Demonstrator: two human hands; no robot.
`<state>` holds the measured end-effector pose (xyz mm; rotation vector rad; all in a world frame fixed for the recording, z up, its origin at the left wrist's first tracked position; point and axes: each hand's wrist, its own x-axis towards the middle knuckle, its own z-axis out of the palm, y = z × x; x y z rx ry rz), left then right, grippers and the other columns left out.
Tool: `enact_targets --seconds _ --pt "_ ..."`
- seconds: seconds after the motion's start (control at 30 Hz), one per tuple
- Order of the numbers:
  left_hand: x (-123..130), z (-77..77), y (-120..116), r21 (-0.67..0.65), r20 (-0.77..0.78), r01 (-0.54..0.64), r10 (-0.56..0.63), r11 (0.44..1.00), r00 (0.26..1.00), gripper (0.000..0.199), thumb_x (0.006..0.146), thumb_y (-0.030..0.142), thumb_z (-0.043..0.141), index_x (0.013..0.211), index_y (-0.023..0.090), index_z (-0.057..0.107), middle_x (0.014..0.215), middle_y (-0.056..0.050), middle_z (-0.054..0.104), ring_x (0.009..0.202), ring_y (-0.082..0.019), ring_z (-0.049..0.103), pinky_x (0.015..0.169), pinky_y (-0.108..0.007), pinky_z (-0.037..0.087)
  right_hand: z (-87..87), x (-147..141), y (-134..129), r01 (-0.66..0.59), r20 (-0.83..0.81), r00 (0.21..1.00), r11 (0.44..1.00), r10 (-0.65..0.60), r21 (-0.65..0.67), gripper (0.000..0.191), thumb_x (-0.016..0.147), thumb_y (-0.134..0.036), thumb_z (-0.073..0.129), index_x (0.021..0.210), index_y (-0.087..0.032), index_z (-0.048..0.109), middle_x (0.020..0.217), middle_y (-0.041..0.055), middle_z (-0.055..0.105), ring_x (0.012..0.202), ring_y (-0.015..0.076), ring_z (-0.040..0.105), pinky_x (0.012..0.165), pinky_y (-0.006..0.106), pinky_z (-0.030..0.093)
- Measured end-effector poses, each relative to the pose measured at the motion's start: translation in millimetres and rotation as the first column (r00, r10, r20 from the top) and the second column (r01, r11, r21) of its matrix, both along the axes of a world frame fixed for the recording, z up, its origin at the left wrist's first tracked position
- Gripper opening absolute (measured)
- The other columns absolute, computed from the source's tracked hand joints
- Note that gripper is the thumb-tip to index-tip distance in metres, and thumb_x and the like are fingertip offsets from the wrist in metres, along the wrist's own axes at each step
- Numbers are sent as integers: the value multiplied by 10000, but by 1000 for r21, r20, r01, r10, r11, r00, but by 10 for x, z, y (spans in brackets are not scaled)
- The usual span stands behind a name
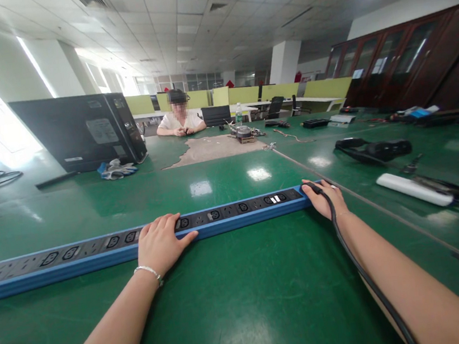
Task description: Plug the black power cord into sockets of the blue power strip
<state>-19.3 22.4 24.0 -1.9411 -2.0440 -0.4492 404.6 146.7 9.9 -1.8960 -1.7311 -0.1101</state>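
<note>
A long blue power strip (215, 228) with a black face of sockets lies across the green table, running out of view at the left. My left hand (161, 242) rests over its middle, thumb along the near edge and fingers over the top. At the strip's right end my right hand (323, 196) has its fingers wrapped round the end, where a black cable (342, 241) comes out. The cable runs down along my right forearm. Some fingertips of my right hand are hidden behind the strip and cable.
A black computer case (80, 132) stands at the back left, with gloves (117, 169) beside it. Across the green table (247, 305) sits another person. A white bar-shaped object (414, 190), a black device (373, 150) and loose cables lie to the right.
</note>
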Motion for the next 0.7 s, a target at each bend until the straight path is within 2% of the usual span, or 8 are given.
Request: enact_targets --seconds 0.23,0.53,0.7 --pt "-9 -8 5 1 -6 4 -4 1000 1000 632 736 652 419 1173 207 521 1204 -79 582 1141 -248 486 956 -404 324 -102 -59 -69 1 -19 1000 996 1 89 454 876 -477 296 1201 -289 552 1221 52 578 1224 275 392 1014 555 192" --pt "0 11 4 -12 -1 -5 5 1000 1000 618 737 638 428 1175 214 525 1206 -81 582 1135 -250 489 957 -401 317 -18 -75 -36 50 -54 997 996 -47 69 406 837 -480 365 1086 -305 633 1147 60 623 1178 270 458 1004 545 210" --pt "-2 8 4 4 -1 8 -8 1000 1000 623 736 645 417 1171 213 527 1187 -76 591 1123 -256 500 944 -403 328 -39 -16 8 -57 -28 998 990 61 133 432 835 -469 353 1069 -252 645 1090 76 651 1123 259 508 989 487 271"
